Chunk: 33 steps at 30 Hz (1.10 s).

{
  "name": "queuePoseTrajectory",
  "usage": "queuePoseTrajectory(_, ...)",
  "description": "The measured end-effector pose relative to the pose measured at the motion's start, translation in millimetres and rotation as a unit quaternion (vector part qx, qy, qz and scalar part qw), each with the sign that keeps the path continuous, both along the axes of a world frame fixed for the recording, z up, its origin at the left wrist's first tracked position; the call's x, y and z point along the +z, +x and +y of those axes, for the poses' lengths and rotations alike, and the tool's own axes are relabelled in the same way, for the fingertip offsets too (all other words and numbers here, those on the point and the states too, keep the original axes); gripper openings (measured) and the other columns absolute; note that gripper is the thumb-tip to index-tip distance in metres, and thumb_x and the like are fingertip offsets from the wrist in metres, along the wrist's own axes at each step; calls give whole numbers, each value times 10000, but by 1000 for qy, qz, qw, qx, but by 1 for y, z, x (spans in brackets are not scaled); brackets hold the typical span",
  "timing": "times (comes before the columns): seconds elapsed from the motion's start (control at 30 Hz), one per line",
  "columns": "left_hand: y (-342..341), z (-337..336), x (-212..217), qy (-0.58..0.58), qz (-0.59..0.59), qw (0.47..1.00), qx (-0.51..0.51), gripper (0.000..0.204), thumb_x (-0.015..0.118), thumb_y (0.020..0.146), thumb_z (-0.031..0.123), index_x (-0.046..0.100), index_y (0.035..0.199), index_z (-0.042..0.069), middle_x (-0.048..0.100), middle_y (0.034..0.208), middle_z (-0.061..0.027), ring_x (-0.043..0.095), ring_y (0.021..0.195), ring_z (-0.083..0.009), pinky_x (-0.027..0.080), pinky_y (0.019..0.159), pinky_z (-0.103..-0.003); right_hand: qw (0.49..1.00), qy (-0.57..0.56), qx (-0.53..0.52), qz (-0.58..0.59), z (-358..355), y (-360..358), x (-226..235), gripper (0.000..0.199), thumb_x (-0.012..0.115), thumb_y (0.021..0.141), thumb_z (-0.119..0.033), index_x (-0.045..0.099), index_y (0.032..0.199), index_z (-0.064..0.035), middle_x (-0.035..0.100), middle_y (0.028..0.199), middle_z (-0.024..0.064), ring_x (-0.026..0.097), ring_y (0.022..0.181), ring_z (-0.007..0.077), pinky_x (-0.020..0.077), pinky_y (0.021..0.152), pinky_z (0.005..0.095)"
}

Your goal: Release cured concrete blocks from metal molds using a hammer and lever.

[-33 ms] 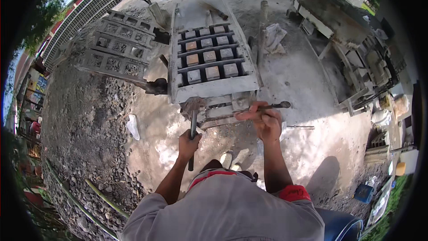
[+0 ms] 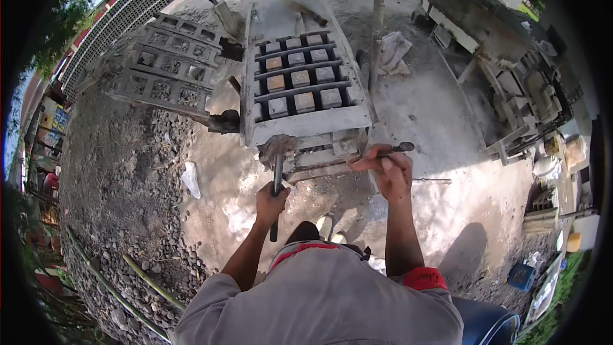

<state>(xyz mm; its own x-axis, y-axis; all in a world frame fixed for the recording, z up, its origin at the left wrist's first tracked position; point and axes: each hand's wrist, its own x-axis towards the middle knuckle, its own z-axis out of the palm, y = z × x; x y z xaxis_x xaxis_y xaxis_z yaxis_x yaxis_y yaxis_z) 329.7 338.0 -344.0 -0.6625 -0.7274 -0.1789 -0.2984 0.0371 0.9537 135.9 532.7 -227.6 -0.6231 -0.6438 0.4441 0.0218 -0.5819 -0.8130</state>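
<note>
Head view: we note our left hand (image 2: 271, 203) clamped on an upright hammer (image 2: 278, 172), and our right hand (image 2: 389, 169) closed around a metal lever (image 2: 403, 147). Both sit at the near edge of the block mould (image 2: 306, 121) on the concrete ground (image 2: 434, 121).

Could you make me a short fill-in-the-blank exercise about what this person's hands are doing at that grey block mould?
1. The left hand grips the handle of a ____, whose head rests against the near edge of the block mould.
2. The right hand holds a thin metal ____ that sticks out toward the right.
3. The blocks in the mould sit in ____ rows.
4. A white scrap lies on the ground to the person's ____.

Missing words: hammer; rod; four; left
</note>
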Motion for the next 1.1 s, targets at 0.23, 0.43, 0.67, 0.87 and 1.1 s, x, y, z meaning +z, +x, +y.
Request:
queuePoseTrajectory(0.23, -69, -42, -15, -4, 4, 999, -34, 260, 626, 813, 210, 516, 665, 26, 482, 488, -2, 447, 397, -51, 356, 370, -235, 921, 280, -247, 111, 33, -78, 30, 202, 567, 861, -137, 599, 910, 56, 483, 446, 27, 479, 376, 85, 432, 418, 220)
queuePoseTrajectory(0.43, -142, -130, -62, -20, 20, 999, -27, 249, 644, 781, 168, 495, 648, 19, 466, 482, 8, 433, 413, -47, 328, 389, -239, 818, 409, -329, 235, -52, -162, 38, 217, 601, 850, -186, 641, 915, 17, 513, 530, -3, 381, 403, 22, 290, 388, 178)
queuePoseTrajectory(0.67, -219, -265, -66, 57, 27, 998, 26, 153, 617, 798, 104, 521, 723, 12, 468, 561, 20, 381, 534, -31, 310, 458, -214, 967, 122, -217, 53, -214, -282, -16, 326, 385, 925, -373, 502, 888, -71, 502, 786, 44, 539, 882, 267, 448, 785, 431)
queuePoseTrajectory(0.87, -245, -325, -106, 114, -74, 985, 105, 135, 613, 816, 121, 532, 767, 25, 464, 554, 26, 398, 503, -25, 311, 433, -205, 990, 0, -124, -62, -338, -333, -83, 370, 345, 918, -444, 474, 829, -108, 337, 587, -7, 320, 544, 126, 286, 544, 280)
queuePoseTrajectory(1.1, -262, -335, -99, 178, -60, 971, 148, 104, 569, 847, 106, 517, 858, 18, 448, 516, 8, 387, 359, -50, 290, 327, -198, 993, 112, -22, -44, -378, -300, -211, 412, 374, 918, -428, 377, 736, -58, 301, 575, 5, 276, 540, 107, 254, 506, 271)
